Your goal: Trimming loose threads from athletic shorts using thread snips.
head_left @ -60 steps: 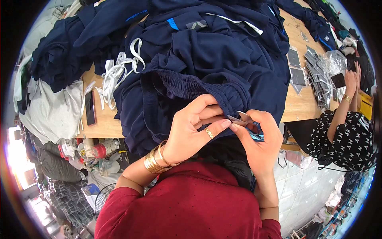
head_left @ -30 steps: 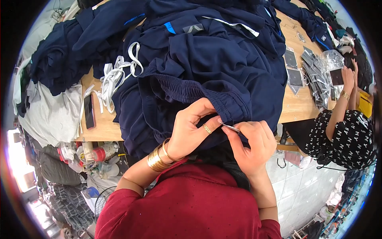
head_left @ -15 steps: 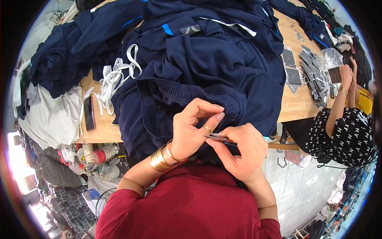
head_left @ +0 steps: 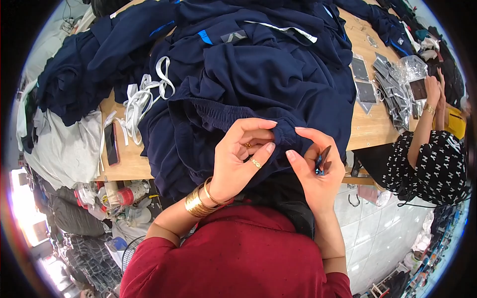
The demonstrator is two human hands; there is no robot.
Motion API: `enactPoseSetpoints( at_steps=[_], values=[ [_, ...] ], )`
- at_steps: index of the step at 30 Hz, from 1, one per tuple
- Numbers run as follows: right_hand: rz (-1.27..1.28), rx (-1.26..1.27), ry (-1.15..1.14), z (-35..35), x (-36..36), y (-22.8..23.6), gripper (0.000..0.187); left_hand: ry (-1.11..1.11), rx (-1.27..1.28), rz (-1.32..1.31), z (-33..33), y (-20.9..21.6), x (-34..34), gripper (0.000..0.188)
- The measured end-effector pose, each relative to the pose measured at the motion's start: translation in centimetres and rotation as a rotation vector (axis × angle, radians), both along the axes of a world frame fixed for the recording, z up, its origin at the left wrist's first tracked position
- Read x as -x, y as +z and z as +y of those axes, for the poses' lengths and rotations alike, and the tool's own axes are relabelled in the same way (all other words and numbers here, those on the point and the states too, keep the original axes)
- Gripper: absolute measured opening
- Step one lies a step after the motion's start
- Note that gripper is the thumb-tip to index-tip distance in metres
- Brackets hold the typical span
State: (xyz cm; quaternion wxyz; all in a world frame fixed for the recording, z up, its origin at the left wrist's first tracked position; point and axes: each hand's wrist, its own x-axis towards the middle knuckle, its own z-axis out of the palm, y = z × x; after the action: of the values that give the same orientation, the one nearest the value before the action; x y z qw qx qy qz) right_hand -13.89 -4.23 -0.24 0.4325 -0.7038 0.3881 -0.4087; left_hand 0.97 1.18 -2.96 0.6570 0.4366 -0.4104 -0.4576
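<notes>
Here's my right hand [head_left: 323, 171], small blue-handled snips [head_left: 319, 167] tucked in its curled fingers, thumb and forefinger parted beside the gathered waistband [head_left: 223, 113]. My left hand [head_left: 239, 155] is at that band too, thumb and forefinger apart; whether its other fingers grip cloth, I can't quite tell. The navy garment [head_left: 171, 149] drapes over the worktop's [head_left: 131, 169] near edge, white cords [head_left: 136, 111] to its left.

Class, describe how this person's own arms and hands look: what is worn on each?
Both arms have short dark-red sleeves. The left wrist wears a wide, ridged gold cuff or bangle stack and a slim gold bangle. The left hand has a patterned gold thumb ring. The right hand shows no jewellery.
</notes>
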Motion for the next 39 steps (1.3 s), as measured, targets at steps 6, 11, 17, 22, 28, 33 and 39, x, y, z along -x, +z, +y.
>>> enactPoseSetpoints(
  at_steps=[6, 11, 17, 22, 28, 33, 39],
  values=[
    [0.052, 0.097, 0.066, -0.4, -1.1, -0.1, 0.017, -0.001, -0.008, -0.108, 0.0, 0.1, 0.2, 0.037],
    [0.071, -0.029, 0.135, 0.2, -0.6, 0.5, 0.009, 0.049, -0.091, -0.136, -0.3, -0.8, 0.0, 0.034],
    [0.108, -0.497, 0.771, 0.3, 1.6, 3.7, 0.005, 0.063, -0.034, -0.103, -0.6, -0.5, -0.8, 0.033],
    [0.282, -0.048, 0.186, 0.0, 1.4, 2.3, 0.015, 0.052, -0.024, -0.063, -0.4, -0.1, -0.7, 0.037],
    [0.071, 0.088, 0.072, -0.5, -0.5, 0.9, 0.024, 0.041, 0.001, -0.112, 0.0, 0.4, -0.2, 0.04],
    [0.115, 0.312, -0.017, -1.2, -0.8, -0.4, 0.011, 0.037, -0.007, -0.178, 0.2, 0.6, -0.1, 0.039],
    [0.048, 0.145, -0.198, -2.5, 1.6, -0.5, 0.006, 0.064, 0.003, -0.168, 0.0, 0.2, -0.3, 0.037]
  ],
)
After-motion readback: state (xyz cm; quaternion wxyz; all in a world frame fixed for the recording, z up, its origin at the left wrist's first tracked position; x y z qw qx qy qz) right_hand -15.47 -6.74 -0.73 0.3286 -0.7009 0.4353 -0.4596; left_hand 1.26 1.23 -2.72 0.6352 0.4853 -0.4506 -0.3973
